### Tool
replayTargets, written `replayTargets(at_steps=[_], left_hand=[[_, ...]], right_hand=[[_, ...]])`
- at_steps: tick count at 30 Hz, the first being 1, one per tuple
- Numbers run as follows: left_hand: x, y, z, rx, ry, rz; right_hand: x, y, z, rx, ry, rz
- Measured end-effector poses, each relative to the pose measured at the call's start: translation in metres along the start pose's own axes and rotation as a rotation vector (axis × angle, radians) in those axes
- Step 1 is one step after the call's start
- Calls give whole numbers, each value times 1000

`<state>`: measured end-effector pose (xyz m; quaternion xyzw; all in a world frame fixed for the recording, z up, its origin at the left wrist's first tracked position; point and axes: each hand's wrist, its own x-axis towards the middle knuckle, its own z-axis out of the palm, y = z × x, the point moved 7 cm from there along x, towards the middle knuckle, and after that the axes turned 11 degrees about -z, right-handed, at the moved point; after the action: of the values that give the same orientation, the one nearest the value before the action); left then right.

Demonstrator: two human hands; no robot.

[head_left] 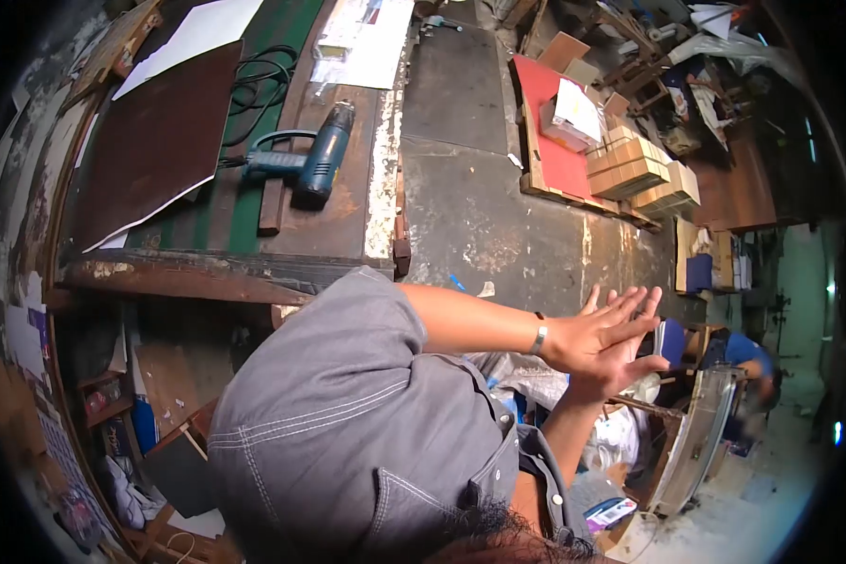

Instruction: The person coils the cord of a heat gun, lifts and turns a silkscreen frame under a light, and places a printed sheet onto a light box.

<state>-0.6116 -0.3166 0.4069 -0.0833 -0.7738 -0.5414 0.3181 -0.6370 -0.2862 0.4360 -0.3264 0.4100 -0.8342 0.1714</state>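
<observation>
My left hand, with a metal band at the wrist, lies against my right hand in front of my body. Palms touch and the fingers of both are stretched out. Some fingers overlap, so parts of the right hand are hidden. I see no object between them. To the left, on the workbench, rests a blue-green corded power tool shaped like a drill or heat gun. Its black cable is coiled beside it.
A dark brown sheet and white papers lie on the bench. Bundled cartons stand on a red-topped pallet across the floor. A person in blue bends at the right, near a framed panel.
</observation>
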Motion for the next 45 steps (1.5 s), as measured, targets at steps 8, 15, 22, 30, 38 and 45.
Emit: replayTargets(at_steps=[8, 15, 22, 30, 38, 45], left_hand=[[15, 11, -10, -594, 20, -247], [3, 50, -32, 29, -3, -8], [19, -25, -69, -211, 151, -118], [11, -14, -34, -1058, -154, -413], [-1, 103, -57, 59, -50, 275], [-21, -12, -34, 331, -45, 167]], right_hand=[[23, -6, 20, -479, -243, -332], [39, 19, -8, -121, -109, 49], [3, 22, 55, -39, -167, -2], [-3, 0, 65, -1164, -600, -850], [7, 42, -34, -5, -53, 387], [-9, 16, 12, 325, -24, 241]])
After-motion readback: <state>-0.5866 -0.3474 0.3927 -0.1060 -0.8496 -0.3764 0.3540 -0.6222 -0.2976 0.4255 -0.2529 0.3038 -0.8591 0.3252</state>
